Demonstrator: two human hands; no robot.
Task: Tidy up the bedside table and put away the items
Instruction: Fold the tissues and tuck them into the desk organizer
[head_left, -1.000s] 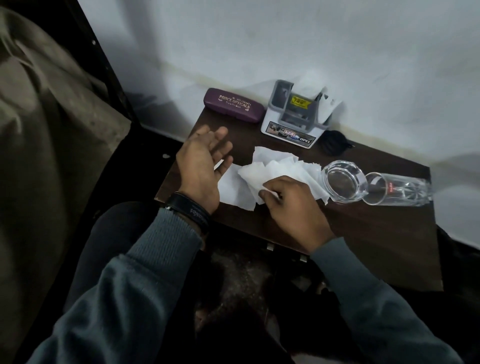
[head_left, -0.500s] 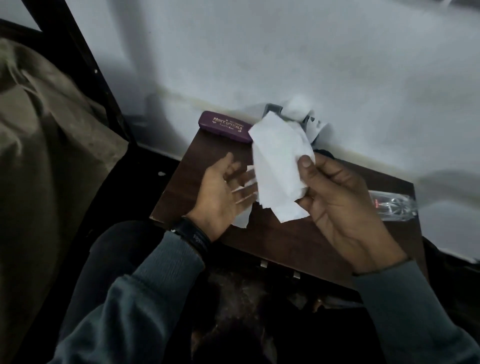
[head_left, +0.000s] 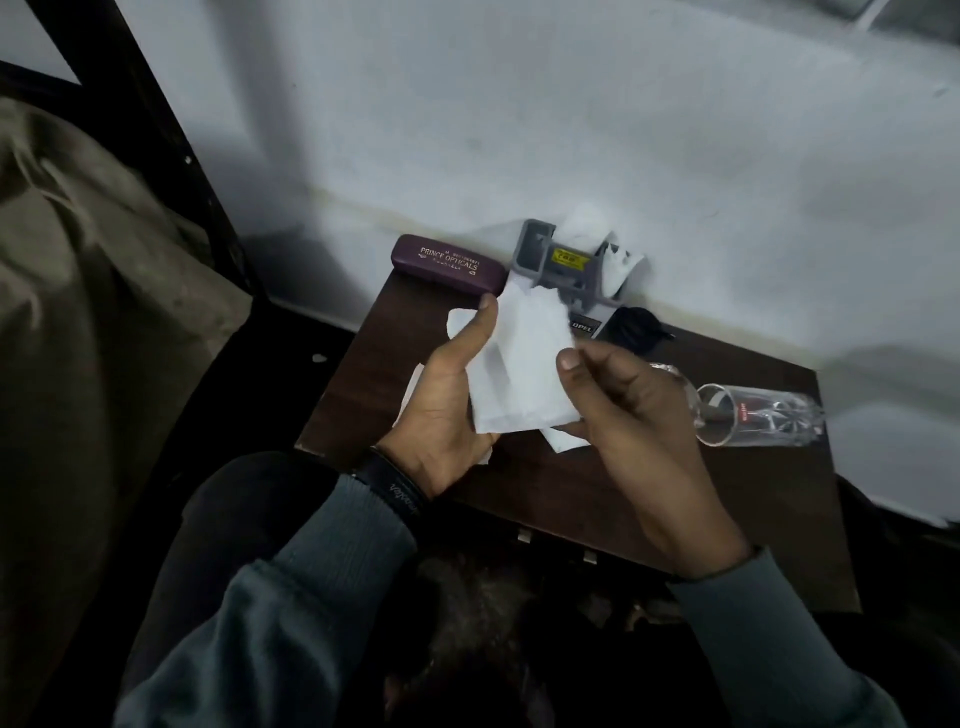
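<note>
Tissues (head_left: 524, 364) held above the bench (head_left: 675, 493), both hands on them!
Cradling the white sheets is the left hand (head_left: 447, 415), thumb clamped over the top edge, while the right hand (head_left: 634, 415) pinches the right side. Behind, the grey organiser (head_left: 540, 254) holds crumpled white paper (head_left: 587, 228); the drinking glass (head_left: 763, 415) lies on its side.

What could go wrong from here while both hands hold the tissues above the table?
1. The drinking glass lies on its side close to the right hand; a bump could roll it off the table.
2. The tissues are a loose bunch between the right hand and the left hand; the sheet sticking out below may slip free.
</note>
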